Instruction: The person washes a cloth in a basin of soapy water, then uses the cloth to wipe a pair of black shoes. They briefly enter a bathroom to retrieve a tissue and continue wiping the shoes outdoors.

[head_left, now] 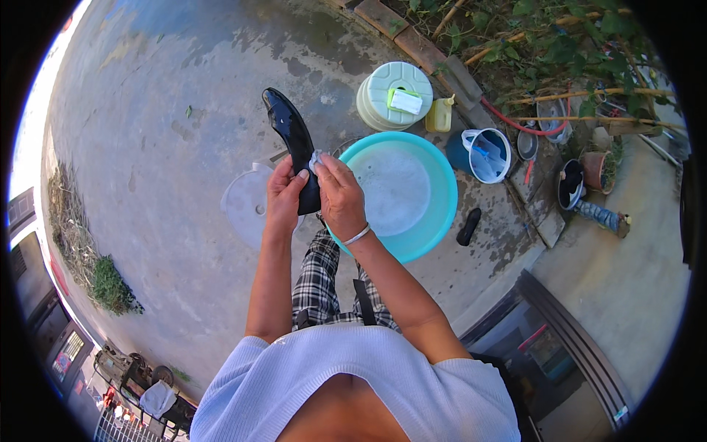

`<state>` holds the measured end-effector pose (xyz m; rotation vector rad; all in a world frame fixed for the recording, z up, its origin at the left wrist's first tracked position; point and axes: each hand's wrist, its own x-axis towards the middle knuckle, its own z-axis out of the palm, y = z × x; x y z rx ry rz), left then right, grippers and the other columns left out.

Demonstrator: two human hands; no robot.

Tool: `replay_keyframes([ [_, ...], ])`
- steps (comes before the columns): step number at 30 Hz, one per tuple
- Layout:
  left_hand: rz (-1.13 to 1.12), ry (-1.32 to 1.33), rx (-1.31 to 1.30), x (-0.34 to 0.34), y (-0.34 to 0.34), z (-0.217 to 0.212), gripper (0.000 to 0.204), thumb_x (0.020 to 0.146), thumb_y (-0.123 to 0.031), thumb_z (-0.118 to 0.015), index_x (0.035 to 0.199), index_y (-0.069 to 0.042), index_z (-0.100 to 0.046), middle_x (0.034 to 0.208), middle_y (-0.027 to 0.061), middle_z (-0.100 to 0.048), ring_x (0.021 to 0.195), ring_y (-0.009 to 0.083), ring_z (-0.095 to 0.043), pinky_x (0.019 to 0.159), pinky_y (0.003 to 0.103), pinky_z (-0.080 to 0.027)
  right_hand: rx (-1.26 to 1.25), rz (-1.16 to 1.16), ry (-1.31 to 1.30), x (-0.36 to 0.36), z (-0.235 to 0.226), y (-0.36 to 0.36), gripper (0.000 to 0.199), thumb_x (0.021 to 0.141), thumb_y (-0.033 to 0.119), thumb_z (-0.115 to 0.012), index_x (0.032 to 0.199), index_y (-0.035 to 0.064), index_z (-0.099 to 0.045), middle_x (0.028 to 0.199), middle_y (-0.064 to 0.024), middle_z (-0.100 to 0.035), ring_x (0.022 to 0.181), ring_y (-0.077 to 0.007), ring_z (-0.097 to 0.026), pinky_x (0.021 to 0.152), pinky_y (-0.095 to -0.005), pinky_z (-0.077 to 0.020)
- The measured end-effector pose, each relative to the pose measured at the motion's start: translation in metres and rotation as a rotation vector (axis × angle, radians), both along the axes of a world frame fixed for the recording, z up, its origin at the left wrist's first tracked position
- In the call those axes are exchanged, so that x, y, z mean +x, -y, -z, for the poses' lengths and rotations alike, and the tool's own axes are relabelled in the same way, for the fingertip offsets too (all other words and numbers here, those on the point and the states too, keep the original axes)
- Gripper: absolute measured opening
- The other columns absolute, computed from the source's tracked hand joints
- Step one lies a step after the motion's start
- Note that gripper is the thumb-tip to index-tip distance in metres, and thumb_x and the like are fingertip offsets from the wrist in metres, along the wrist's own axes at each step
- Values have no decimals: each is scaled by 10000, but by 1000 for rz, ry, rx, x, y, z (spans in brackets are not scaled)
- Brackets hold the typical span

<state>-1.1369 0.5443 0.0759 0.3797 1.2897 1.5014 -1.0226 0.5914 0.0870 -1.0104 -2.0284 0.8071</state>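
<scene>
Two bare hands are at work on one shiny black shoe (286, 121), which is held up just left of the turquoise basin (445, 193), its toe pointing away beyond the basin's far rim. The left hand (284, 194) grips the shoe's rear part from the left, thumb laid over the near edge; its other fingers are partly hidden. The right hand (340, 196), between the shoe and the basin, pinches a small whitish wad (317, 160) between thumb and fingers, against the shoe's right side — what the wad is made of I cannot tell. A pale bracelet (358, 234) circles the right wrist, over the basin's left part.

Whitish suds (390, 193) cover the water in the basin. Just beyond the basin stands a pale green round stool (374, 112), with a white block (406, 102) on top; a yellow container (440, 116) is also beyond the basin, farther right. Right of the basin are a blue bucket (458, 152) and, nearer the person, a dark elongated object (469, 226) — too small to identify.
</scene>
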Motion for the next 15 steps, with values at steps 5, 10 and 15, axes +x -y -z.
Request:
replay_keyframes([
  [5,-165,-4,15,9,4,7,360,860,50,-479,1218,17,-497,1104,59,-596,945,100,-570,813,232,-460,-121,-123,13,-17,1,-17,275,788,-1,-525,1055,-47,-569,1122,-177,-552,1058,-340,-523,890,-396,-436],
  [10,-269,23,67,-5,8,26,354,869,38,-480,1222,22,-490,1084,69,-600,921,112,-581,808,237,-467,59,-189,116,2,8,1,259,792,19,-527,1038,-45,-579,1149,-159,-553,1091,-332,-515,906,-396,-428],
  [15,-328,74,69,-11,3,25,323,887,13,-471,1210,10,-486,1079,71,-595,935,131,-591,817,244,-472,39,-149,90,10,13,10,263,746,-49,-554,1007,-61,-583,1130,-162,-554,1062,-339,-531,899,-408,-441],
])
